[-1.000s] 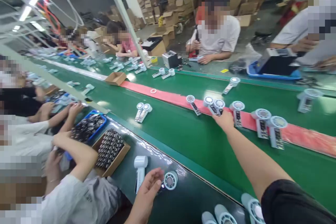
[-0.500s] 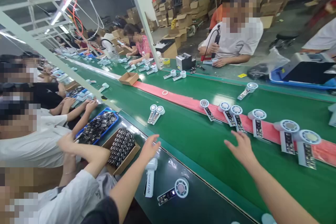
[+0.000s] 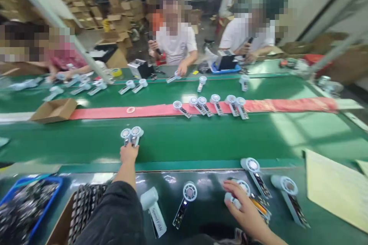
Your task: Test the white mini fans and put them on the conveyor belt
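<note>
1. Head view: the left hand [image 3: 129,154] is over the near green belt [image 3: 178,141], its fingers closed around the handles of a pair of fans [image 3: 135,131] that lie side by side, round heads pointing away.
2. The right hand [image 3: 244,208] is above the bench [image 3: 212,214], fingers partly spread, with the thumb apart from them. It is over two fans [image 3: 243,187] there; whether it touches them I cannot tell. An orange tool [image 3: 258,206] lies just beside it.
3. On the bench between the hands are a fan marked "SpeedFAN" [image 3: 157,216] and an open fan [image 3: 189,192] with its circuit board showing. Two more open fans [image 3: 289,185] lie at the right hand's far side, near yellowish paper [image 3: 336,191].
4. At the left are a blue tray [image 3: 59,187] of dark parts and a box [image 3: 61,218] holding stacked black parts.
5. Beyond the near belt, a red strip [image 3: 155,110] carries six open fans [image 3: 215,99] and a small ring [image 3: 130,110]; a carton [image 3: 54,111] sits at its left end.
6. Across the line, two people in white shirts [image 3: 175,46] each hold a dark tool.
</note>
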Demonstrator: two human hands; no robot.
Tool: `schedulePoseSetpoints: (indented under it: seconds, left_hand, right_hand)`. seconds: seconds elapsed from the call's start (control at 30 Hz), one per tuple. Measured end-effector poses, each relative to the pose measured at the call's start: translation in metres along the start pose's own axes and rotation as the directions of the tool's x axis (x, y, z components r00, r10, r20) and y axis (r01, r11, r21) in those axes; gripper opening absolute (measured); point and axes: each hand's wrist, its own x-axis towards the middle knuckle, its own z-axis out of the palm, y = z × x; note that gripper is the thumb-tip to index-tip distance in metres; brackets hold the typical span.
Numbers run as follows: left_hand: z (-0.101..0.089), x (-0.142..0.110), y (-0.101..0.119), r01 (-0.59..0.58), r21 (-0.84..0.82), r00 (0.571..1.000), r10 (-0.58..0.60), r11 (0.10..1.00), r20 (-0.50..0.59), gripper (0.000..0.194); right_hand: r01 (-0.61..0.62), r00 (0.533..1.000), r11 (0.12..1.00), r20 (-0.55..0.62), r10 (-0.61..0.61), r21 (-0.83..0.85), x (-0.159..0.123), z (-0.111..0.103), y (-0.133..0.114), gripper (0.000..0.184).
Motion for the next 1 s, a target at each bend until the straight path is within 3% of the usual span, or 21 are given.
schedulePoseSetpoints:
  seconds: [0.17,0.3,0.43,0.53,0.6,0.7,0.8,0.87,0.93,1.0]
  left_hand:
    - [-0.007,-0.022,0.002,-0.216,-0.029,0.976,0.215,0.976,-0.031,0.035]
    - [0.007,-0.085,0.004,-0.448,-0.097,0.894,0.448,0.889,-0.022,0.035]
    - [0.028,-0.172,0.004,-0.638,-0.174,0.751,0.656,0.75,0.074,0.036]
    - [0.026,-0.23,0.005,-0.801,-0.225,0.554,0.829,0.555,0.072,0.036]
    - [0.018,-0.261,0.007,-0.878,-0.203,0.435,0.9,0.434,0.044,0.036]
    - [0.004,-0.297,0.008,-0.924,-0.161,0.354,0.935,0.348,-0.006,0.044]
    - [0.001,-0.327,0.007,-0.948,-0.218,0.253,0.965,0.233,-0.07,0.055]
    - [0.006,-0.343,0.005,-0.947,-0.292,0.182,0.973,0.134,-0.145,0.05]
    - [0.015,-0.358,0.003,-0.924,-0.374,0.181,0.949,0.074,-0.258,0.041]
    - [0.024,-0.37,0.001,-0.862,-0.502,0.266,0.906,0.071,-0.329,0.042]
  right_hand:
    - [0.004,0.995,0.989,0.099,-0.019,0.15,-0.002,0.033,-0.052,0.037]
    - [-0.186,0.97,0.951,0.202,0.138,0.246,-0.007,0.04,-0.065,0.032]
    - [-0.328,0.935,0.871,0.256,0.245,0.365,0.0,0.044,-0.076,0.042]
    - [-0.298,0.951,0.793,0.234,0.2,0.532,0.007,0.046,-0.093,0.061]
    - [-0.234,0.972,0.681,0.173,0.157,0.694,0.009,0.042,-0.108,0.065]
    - [-0.162,0.983,0.559,0.086,0.16,0.813,0.004,0.028,-0.123,0.061]
    - [-0.109,0.986,0.578,0.016,0.165,0.809,-0.005,0.003,-0.122,0.058]
    - [-0.045,0.993,0.634,-0.034,0.112,0.772,-0.014,-0.013,-0.116,0.054]
    - [0.018,0.997,0.697,-0.065,0.041,0.716,-0.023,-0.028,-0.109,0.05]
    - [0.064,0.997,0.747,-0.073,-0.021,0.661,-0.031,-0.038,-0.105,0.049]
